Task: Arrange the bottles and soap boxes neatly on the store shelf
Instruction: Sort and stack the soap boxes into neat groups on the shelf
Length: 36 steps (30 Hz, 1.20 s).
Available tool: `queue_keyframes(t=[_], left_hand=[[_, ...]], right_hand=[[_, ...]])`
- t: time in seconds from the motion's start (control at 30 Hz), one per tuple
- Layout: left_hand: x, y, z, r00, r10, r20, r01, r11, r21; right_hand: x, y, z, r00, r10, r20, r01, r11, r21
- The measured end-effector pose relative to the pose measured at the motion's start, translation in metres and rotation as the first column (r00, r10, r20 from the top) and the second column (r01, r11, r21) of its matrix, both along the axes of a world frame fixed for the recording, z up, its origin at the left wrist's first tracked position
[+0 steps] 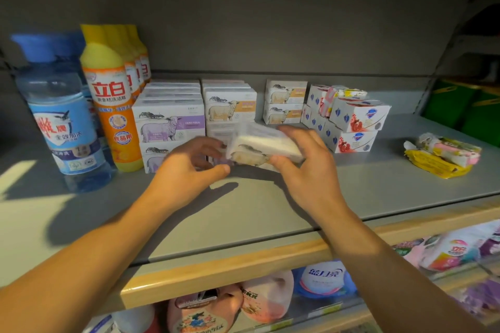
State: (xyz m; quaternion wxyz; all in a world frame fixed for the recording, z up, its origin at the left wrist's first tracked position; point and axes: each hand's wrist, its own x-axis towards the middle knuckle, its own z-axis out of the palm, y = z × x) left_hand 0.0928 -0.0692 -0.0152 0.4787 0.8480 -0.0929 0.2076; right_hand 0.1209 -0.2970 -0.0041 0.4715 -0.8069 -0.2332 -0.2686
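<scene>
Sheep soap box (259, 147) gripped in right hand (305, 170), left hand (186, 167) loosely curled alongside; wrapped soaps (443, 154) unsorted, stacks mostly tidy.

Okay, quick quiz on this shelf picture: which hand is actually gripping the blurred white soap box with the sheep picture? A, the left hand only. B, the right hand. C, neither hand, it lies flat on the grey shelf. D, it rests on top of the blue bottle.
B: the right hand has its thumb and fingers curled round the blurred white soap box with the sheep picture, lifted above the grey metal shelf, while the left hand sits beside it with curled fingers.
</scene>
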Motion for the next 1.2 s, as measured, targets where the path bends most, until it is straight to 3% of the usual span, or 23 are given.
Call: queue_keyframes(t=[0.17, 0.3, 0.5, 0.6, 0.73, 1.03, 1.2], left_hand=[[0.001, -0.003, -0.008, 0.995, 0.022, -0.097, 0.015, 0.930, 0.368], [0.001, -0.005, -0.008, 0.995, 0.005, -0.098, 0.047, 0.851, 0.522], [0.003, -0.004, -0.011, 0.997, -0.015, -0.077, 0.054, 0.844, 0.534], [0.006, -0.002, -0.013, 0.997, -0.009, -0.071, 0.045, 0.847, 0.530], [0.009, -0.002, -0.014, 0.998, -0.003, -0.070, 0.040, 0.845, 0.534], [0.010, -0.002, -0.014, 0.997, -0.009, -0.083, 0.051, 0.851, 0.523], [0.010, -0.002, -0.014, 0.995, -0.005, -0.100, 0.057, 0.850, 0.523]], right_hand=[[0.032, -0.004, 0.040, 0.998, -0.058, 0.037, 0.061, 0.995, -0.082], [0.064, 0.018, 0.059, 0.998, -0.034, 0.052, 0.043, 0.981, -0.188], [0.100, 0.048, 0.054, 0.999, 0.034, 0.033, -0.021, 0.944, -0.331], [0.112, 0.051, 0.046, 0.994, 0.017, 0.104, 0.026, 0.917, -0.397], [0.122, 0.054, 0.040, 0.980, 0.022, 0.196, 0.063, 0.906, -0.417], [0.128, 0.064, 0.037, 0.971, 0.019, 0.240, 0.078, 0.918, -0.388], [0.128, 0.067, 0.034, 0.993, 0.017, 0.117, 0.036, 0.898, -0.438]])
